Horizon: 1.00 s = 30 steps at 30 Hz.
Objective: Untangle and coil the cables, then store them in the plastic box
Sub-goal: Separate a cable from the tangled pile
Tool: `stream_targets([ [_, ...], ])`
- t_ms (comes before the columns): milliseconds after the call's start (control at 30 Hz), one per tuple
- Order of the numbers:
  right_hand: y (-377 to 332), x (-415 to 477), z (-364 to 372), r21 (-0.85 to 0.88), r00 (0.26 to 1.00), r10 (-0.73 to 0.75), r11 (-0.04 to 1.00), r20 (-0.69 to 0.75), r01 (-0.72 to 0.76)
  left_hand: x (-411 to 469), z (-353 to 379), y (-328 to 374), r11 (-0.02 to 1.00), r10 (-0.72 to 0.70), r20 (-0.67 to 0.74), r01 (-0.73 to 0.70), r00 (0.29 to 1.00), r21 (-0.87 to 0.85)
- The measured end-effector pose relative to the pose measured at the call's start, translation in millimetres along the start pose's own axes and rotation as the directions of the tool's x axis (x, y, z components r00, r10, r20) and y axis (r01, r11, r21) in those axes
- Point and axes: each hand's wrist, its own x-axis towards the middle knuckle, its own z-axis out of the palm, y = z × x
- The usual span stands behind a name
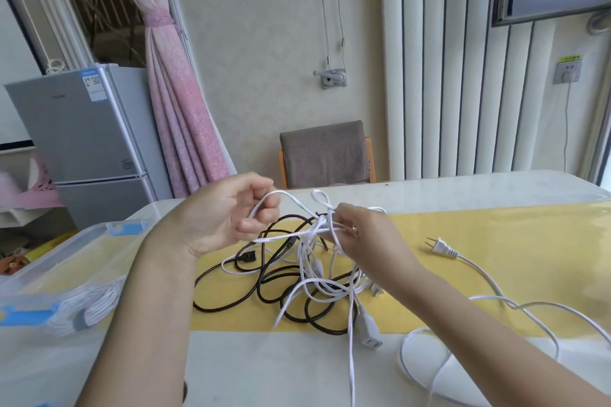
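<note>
A tangle of thin white cables (317, 277) and a black cable (238, 302) lies on the yellow mat (496, 235), its top lifted above the table. My left hand (228, 215) has its fingers curled round a loop of white cable. Just to its right, my right hand (360, 235) pinches the white knot at the top of the tangle. A white socket end (370, 330) hangs low at the front. The clear plastic box (66, 274) stands at the left with a coiled white cable (99, 304) inside.
A white plug (443, 248) lies on the mat to the right, its cable (515, 307) looping toward the table's front right edge. A grey-backed chair (325, 155) stands behind the table. A small fridge (86, 135) and pink curtain (178, 99) are at the back left.
</note>
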Motion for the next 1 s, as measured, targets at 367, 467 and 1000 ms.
stream_targets([
  [367, 4.4, 6.1, -14.8, -0.139, 0.967, -0.016, 0.990, -0.254, -0.020, -3.4, 21.5, 13.7, 0.920, 0.385, -0.109, -0.391, 0.916, -0.037],
  [467, 1.5, 3.1, -12.4, -0.219, 0.969, -0.136, 0.972, -0.208, 0.090, -5.1, 14.7, 18.6, 0.942, 0.336, -0.256, -0.326, 0.907, 0.080],
  [1000, -9.8, 0.8, -27.5, 0.151, 0.990, 0.097, 0.982, 0.101, -0.112, 0.2, -14.6, -18.8, 0.845, -0.254, -0.042, 0.243, 0.966, 0.477],
])
